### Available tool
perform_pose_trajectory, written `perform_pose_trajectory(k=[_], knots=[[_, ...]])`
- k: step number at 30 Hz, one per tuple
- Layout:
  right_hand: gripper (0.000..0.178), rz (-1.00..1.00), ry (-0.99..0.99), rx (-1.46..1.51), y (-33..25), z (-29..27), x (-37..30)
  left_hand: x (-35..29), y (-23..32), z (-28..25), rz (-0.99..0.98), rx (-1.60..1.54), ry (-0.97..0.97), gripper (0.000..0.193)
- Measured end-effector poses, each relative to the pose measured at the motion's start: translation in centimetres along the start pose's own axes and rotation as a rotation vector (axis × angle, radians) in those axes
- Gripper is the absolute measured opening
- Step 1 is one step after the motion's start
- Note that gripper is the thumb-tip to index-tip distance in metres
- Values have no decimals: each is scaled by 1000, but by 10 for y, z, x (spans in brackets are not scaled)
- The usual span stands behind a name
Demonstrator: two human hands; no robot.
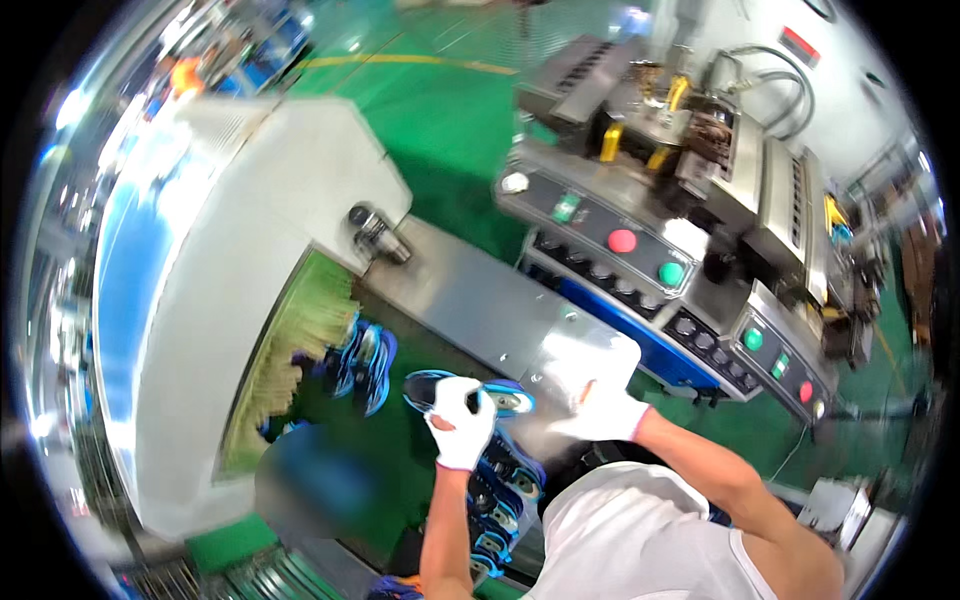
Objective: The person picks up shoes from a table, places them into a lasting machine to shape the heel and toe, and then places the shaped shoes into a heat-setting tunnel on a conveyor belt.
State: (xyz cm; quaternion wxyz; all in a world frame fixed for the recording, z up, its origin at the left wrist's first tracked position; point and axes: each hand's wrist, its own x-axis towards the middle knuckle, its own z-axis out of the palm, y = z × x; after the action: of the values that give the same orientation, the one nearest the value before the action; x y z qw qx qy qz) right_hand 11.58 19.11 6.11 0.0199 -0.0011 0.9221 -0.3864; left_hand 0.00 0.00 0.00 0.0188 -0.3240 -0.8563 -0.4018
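My left hand (pixel 463 430), in a white glove, is closed over the middle of a black and blue shoe (pixel 511 398) beside the metal shelf. Its palm side and most of its fingers are hidden. My right hand (pixel 603 412), also gloved in white, is just above the rounded end of the metal shelf (pixel 480 300); its thumb stands apart from the fingers and nothing shows in it. Several more blue and black shoes (pixel 500 505) lie in a row below my left hand. Another pair of shoes (pixel 362 366) sits on the dark green belt (pixel 400 470) to the left.
A large white machine (pixel 240 210) with a curtain of pale strips (pixel 290 370) stands on the left. A metal machine with a control panel (pixel 610 235) and coloured buttons is at the far right. A small metal fitting (pixel 380 236) is fixed at the shelf's far end.
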Motion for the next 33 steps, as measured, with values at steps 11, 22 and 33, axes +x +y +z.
perform_pose_trajectory(k=[11, 22, 33], knots=[[47, 657, 256, 850, 50, -157, -168, 105, 245, 54, 666, -273, 0, 49], [66, 215, 863, 1802, 97, -192, -291, 92, 237, 179, -38, -565, -236, 36], [41, 273, 979, 1901, 108, -191, -259, 53, 203, 194, -137, -430, -321, 34]])
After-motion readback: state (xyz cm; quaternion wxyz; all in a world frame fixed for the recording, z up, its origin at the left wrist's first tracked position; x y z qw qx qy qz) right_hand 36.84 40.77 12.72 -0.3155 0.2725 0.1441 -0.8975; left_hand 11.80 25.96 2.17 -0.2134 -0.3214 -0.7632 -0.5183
